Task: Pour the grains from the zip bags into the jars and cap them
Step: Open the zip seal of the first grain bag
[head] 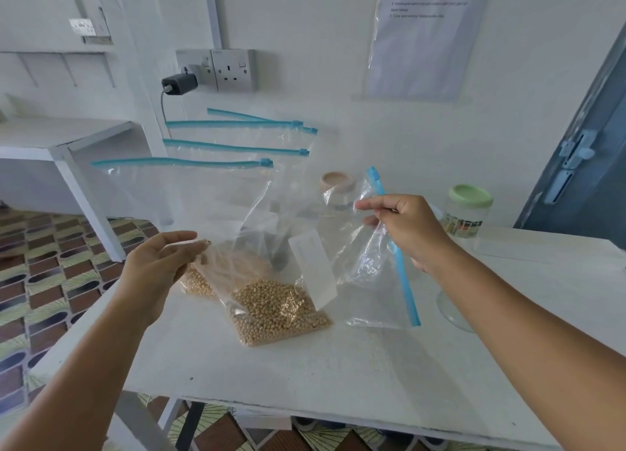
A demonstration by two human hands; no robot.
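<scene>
Hands first, as I see them from the head camera. My right hand [404, 228] pinches an empty zip bag [376, 274] near its blue zipper strip [403, 274], fingers curled round the plastic; the bag hangs slack from the grip, its lower corner reaching the white table [305, 376], zipper strip running down and to the right. My left hand [159, 264] is open, fingers straight and relaxed, palm turned toward the middle, fingertips touching or just beside the clear plastic of a bag with grains [271, 301]; I cannot tell whether there is true contact. That bag rests on the table between both hands, its bottom packed with pale round grains [281, 311], a white label [313, 274] on its front face, its top standing up with the blue zipper [179, 162] level. A second clump of grains [198, 283] shows just behind my left fingers, in another bag, I think. More zip bags [237, 139] stand stacked behind, zipper strips one above another against the wall. Behind the empty bag, a clear jar with a beige lid [337, 181], partly veiled by plastic. Further right, well apart, a jar with a green lid [469, 210], capped, upright on the table, a printed label round it. A round clear rim [450, 310] shows just past my right forearm; what it is I cannot tell. On the wall: a double socket [220, 69] with a black plug [178, 84], and a printed sheet [423, 33]. Patterned floor tiles [50, 264] at left, a blue door [582, 152] at far right.
</scene>
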